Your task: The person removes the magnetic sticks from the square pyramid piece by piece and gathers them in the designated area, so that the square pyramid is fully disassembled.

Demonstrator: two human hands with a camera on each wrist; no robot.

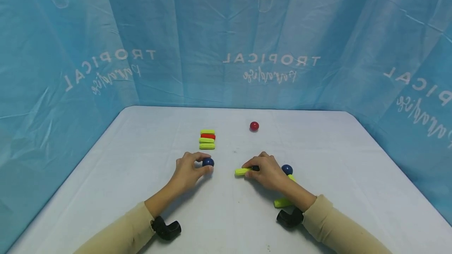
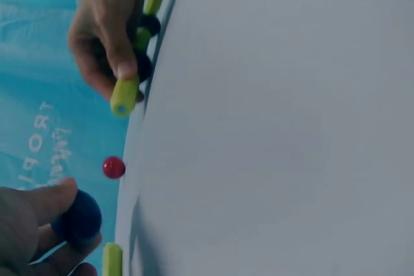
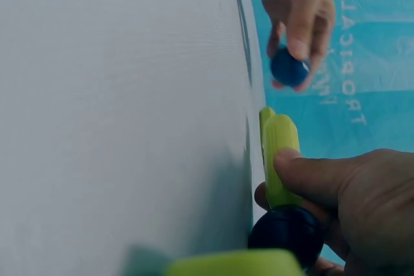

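Observation:
My left hand (image 1: 187, 171) pinches a blue ball (image 1: 208, 162) between thumb and fingers; the ball (image 2: 79, 216) shows large in the left wrist view. To its right, my right hand (image 1: 267, 171) grips a ridged yellow-green stick (image 1: 242, 172) between thumb and fingers. A dark ball (image 3: 286, 234) sits at the near end of that stick in the right wrist view, partly hidden by the fingers. Beside and under the right hand and forearm lie another blue ball (image 1: 287, 169) and yellow-green sticks (image 1: 282, 203). Whether these join the held stick, I cannot tell.
Beyond the left hand, three yellow-green sticks (image 1: 206, 146) and a red stick (image 1: 208, 136) lie in a row. A red ball (image 1: 254, 126) rests farther back on the white table (image 1: 159, 136). Blue printed curtains (image 1: 197, 30) hang around it.

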